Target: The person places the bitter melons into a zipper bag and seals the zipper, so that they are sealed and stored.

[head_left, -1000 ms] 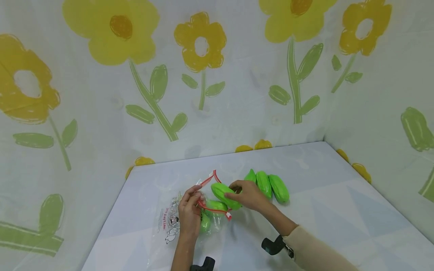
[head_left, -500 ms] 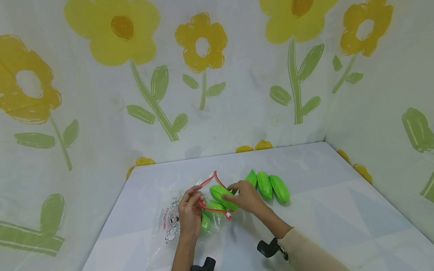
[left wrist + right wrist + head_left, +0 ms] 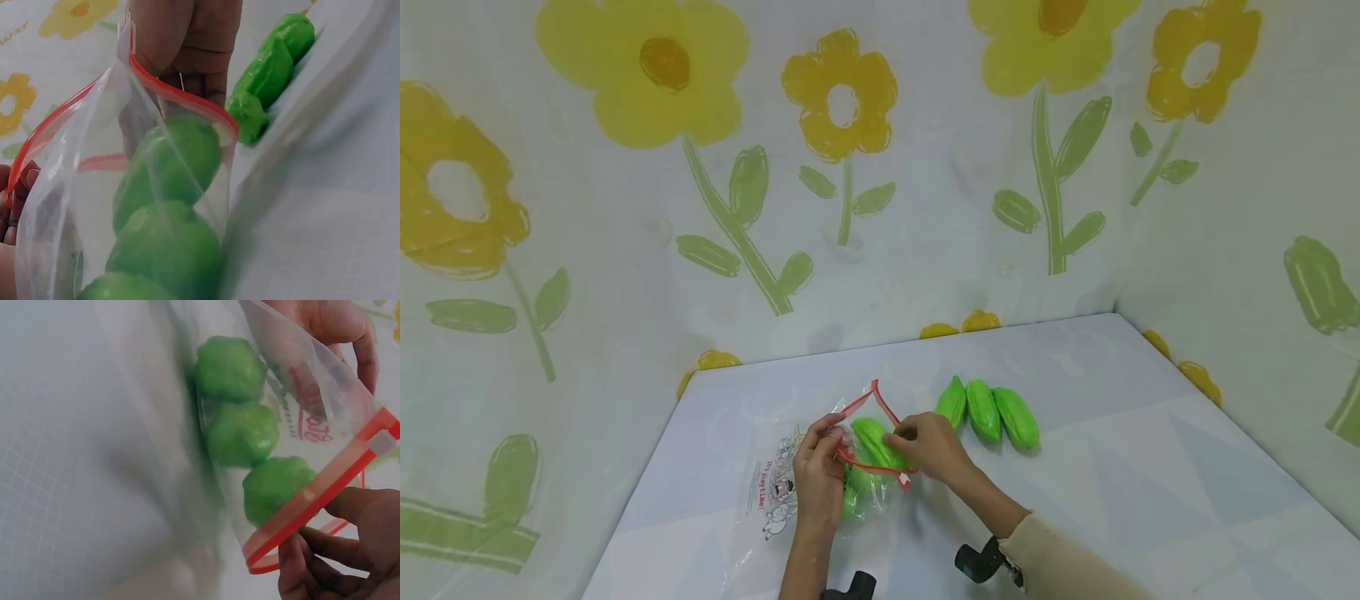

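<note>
My left hand (image 3: pixel 820 477) grips the red-edged mouth of a clear zip bag (image 3: pixel 779 492) with a printed drawing, keeping the mouth spread. With its fingertips, my right hand (image 3: pixel 934 447) pinches the end of a ribbed green gourd (image 3: pixel 874 440), most of which is inside the bag mouth. Through the plastic, the right wrist view shows more green gourds (image 3: pixel 240 434) lined up inside, and the white slider (image 3: pixel 382 442) at one end of the red strip. In the left wrist view, the right hand (image 3: pixel 194 44) is behind the bag's red rim.
Three green gourds (image 3: pixel 983 412) lie side by side on the pale table (image 3: pixel 1120 433), just beyond my right hand. A white curtain (image 3: pixel 925 250) with yellow flowers stands along the table's back and right edges.
My right hand has moved left and slightly down, taking the gourd deeper into the bag mouth. My left hand keeps its place on the bag.
</note>
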A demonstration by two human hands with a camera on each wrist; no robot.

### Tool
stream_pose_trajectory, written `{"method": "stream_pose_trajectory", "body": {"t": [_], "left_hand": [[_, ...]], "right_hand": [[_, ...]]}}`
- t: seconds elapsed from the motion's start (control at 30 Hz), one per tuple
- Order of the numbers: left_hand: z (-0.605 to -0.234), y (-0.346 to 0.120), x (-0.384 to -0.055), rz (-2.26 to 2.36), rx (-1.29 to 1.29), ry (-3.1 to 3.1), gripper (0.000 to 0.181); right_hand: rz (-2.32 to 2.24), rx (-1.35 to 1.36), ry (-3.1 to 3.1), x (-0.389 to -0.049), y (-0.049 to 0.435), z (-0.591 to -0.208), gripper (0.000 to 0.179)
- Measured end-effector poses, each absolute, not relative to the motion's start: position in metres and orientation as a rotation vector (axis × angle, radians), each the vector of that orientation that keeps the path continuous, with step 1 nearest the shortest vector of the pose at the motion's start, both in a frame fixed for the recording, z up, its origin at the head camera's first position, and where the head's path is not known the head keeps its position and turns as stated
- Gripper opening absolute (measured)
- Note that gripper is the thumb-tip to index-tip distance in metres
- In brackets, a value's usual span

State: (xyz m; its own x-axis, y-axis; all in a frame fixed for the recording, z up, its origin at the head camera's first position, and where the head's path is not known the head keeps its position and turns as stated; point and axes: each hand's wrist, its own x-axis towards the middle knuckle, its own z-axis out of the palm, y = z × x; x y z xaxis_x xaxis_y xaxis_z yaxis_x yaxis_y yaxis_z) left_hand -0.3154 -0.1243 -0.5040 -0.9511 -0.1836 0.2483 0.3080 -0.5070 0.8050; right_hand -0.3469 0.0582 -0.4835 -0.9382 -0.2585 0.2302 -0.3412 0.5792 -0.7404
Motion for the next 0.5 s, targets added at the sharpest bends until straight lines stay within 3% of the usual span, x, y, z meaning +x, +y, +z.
{"method": "stream_pose_trajectory", "body": {"t": [0.17, 0.5], "left_hand": [[-0.5033, -0.1243, -0.3147, -2.504, -0.161, -1.365, 0.031], [-0.5042, -0.1247, -0.3159, -2.505, -0.199, -1.353, 0.028]], "right_hand": [[1.378, 0.605, -2.726, -0.3455, 0.0550, -0.4843, 0.012], [1.427, 0.694, -2.802, -0.3428, 0.0504, -0.4828, 0.011]]}}
